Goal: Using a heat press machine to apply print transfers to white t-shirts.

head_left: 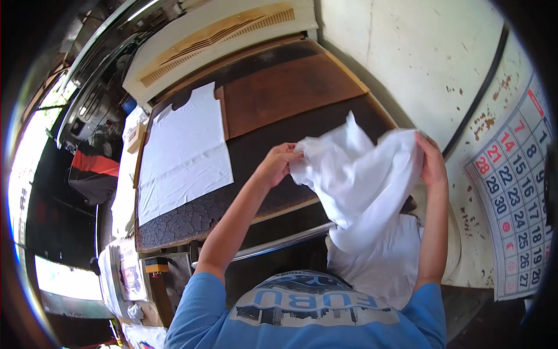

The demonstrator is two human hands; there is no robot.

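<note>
A crumpled white cloth [360, 174] hangs in the air between my two hands in front of me, bunched and partly blurred. My left hand [279, 163] pinches its left edge with closed fingers. On the far side, my right hand [431, 160] grips its right edge, fingers partly hidden behind the fabric. A white shirt-shaped cloth [186, 157], with cut-outs at its far end, lies spread flat on the left of the dark, cracked press bed [180, 221]. More white fabric [383, 256] is piled below the held cloth, close to my body.
A brown sheet [290, 90] covers the bed's far right part. Behind rises a cream machine hood [226, 41] with vents. A metal bar [279, 241] runs along the near edge. At right are a pale wall [418, 64] and a calendar [511, 192]; stacked printed cloths [125, 270] sit lower left.
</note>
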